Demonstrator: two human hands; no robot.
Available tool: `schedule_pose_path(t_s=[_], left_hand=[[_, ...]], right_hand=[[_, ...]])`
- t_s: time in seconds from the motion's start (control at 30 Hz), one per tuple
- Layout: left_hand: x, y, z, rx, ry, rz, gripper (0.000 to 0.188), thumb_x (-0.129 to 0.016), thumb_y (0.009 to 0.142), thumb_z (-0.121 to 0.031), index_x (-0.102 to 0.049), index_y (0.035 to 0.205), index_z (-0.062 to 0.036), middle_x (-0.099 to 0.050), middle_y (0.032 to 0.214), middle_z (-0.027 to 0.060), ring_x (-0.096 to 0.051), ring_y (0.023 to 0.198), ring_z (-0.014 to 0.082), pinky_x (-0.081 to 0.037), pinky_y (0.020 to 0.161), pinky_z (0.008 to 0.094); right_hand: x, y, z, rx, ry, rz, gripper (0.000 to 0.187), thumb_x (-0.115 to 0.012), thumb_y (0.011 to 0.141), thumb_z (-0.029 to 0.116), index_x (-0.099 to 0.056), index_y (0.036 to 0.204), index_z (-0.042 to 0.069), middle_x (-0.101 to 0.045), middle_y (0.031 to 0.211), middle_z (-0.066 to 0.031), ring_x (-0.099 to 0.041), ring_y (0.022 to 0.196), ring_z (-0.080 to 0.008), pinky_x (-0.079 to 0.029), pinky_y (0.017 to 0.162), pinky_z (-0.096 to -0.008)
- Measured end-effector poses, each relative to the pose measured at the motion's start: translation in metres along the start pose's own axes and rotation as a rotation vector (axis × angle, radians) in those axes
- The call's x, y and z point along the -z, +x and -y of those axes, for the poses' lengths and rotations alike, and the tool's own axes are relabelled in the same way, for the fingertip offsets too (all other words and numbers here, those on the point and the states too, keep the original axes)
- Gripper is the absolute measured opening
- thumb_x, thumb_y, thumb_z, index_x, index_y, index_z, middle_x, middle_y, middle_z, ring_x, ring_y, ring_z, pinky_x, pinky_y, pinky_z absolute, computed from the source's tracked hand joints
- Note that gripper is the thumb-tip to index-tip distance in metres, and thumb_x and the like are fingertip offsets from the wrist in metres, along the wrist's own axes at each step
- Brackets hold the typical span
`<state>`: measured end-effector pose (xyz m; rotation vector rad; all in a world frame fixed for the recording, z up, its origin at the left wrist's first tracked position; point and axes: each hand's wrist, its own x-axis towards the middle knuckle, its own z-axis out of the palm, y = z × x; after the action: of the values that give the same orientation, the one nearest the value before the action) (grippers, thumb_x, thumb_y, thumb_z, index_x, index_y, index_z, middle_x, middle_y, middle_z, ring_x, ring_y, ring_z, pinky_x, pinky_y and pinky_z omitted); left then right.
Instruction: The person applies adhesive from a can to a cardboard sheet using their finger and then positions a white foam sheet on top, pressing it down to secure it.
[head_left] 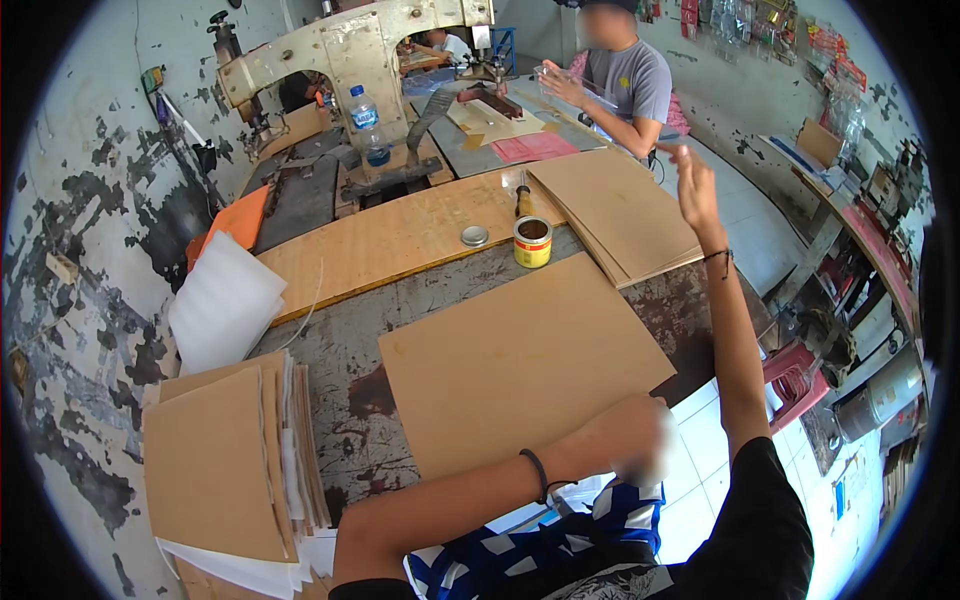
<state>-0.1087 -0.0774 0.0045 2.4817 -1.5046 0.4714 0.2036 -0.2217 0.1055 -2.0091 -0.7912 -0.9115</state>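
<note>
My left forearm reaches across the front of the table, and my left hand is at the near right edge of a tan board sheet. A blurred patch covers its fingers, so what they do is hidden. My right hand is raised at the right, fingers stretched out and apparently holding nothing. Below and left of it lies a stack of tan sheets. Beyond the large sheet stands an open yellow can with dark contents. Its round lid lies to the left, and a tool with a dark handle sits behind it.
At the left are a thick pile of tan sheets and white foam sheets. A sewing machine stands behind the wooden board, beside a water bottle. Another person works at the far right, near a red stool.
</note>
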Motion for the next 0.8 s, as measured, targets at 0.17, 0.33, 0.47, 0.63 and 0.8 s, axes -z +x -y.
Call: schedule_pose_path(t_s=[0.17, 0.33, 0.47, 0.63, 0.8], left_hand=[[-0.004, -0.002, 0.001, -0.011, -0.058, -0.012, 0.009, -0.064, 0.078, -0.012, -0.066, 0.087, -0.0121, -0.062, 0.087, -0.0022, -0.052, 0.094, 0.0176, -0.044, 0.083, 0.0313], [-0.012, 0.000, 0.001, -0.013, -0.060, -0.039, 0.009, -0.064, 0.078, -0.012, -0.066, 0.087, -0.0119, -0.062, 0.086, -0.0026, -0.053, 0.094, 0.0177, -0.044, 0.083, 0.0309], [-0.015, -0.006, 0.003, 0.016, -0.061, -0.025, 0.010, -0.064, 0.077, -0.012, -0.067, 0.087, -0.0126, -0.063, 0.085, -0.0035, -0.053, 0.093, 0.0172, -0.045, 0.083, 0.0311], [-0.024, 0.001, 0.004, -0.008, 0.005, -0.048, 0.008, -0.068, 0.080, -0.018, -0.072, 0.085, -0.0140, -0.068, 0.085, -0.0019, -0.056, 0.098, 0.0180, -0.044, 0.085, 0.0319], [-0.019, 0.001, 0.002, -0.009, -0.005, -0.019, 0.017, -0.067, 0.076, -0.013, -0.072, 0.093, -0.0131, -0.067, 0.087, -0.0030, -0.055, 0.097, 0.0172, -0.045, 0.084, 0.0300]], right_hand=[[0.034, 0.043, 0.057, 0.188, -0.002, -0.083, 0.056, -0.028, 0.110, 0.038, -0.068, 0.114, -0.001, -0.070, 0.111, -0.0145, -0.060, 0.093, -0.0257, -0.047, 0.086, -0.0371], [0.059, 0.044, 0.083, 0.103, 0.020, 0.092, 0.061, -0.026, 0.110, 0.042, -0.068, 0.114, -0.002, -0.069, 0.111, -0.0145, -0.061, 0.102, -0.0264, -0.047, 0.092, -0.0384], [0.041, -0.040, 0.084, -0.064, 0.065, 0.523, 0.061, -0.026, 0.110, 0.041, -0.068, 0.115, -0.003, -0.068, 0.115, -0.0166, -0.059, 0.116, -0.0302, -0.043, 0.103, -0.0404], [0.030, -0.116, 0.063, -0.061, -0.017, 0.565, 0.050, -0.033, 0.110, 0.035, -0.063, 0.125, -0.002, -0.057, 0.133, -0.0209, -0.055, 0.125, -0.0351, -0.040, 0.109, -0.0421], [0.024, -0.124, 0.054, -0.052, -0.070, 0.527, 0.048, -0.034, 0.109, 0.034, -0.063, 0.129, 0.001, -0.053, 0.136, -0.0209, -0.053, 0.127, -0.0368, -0.040, 0.109, -0.0421]])
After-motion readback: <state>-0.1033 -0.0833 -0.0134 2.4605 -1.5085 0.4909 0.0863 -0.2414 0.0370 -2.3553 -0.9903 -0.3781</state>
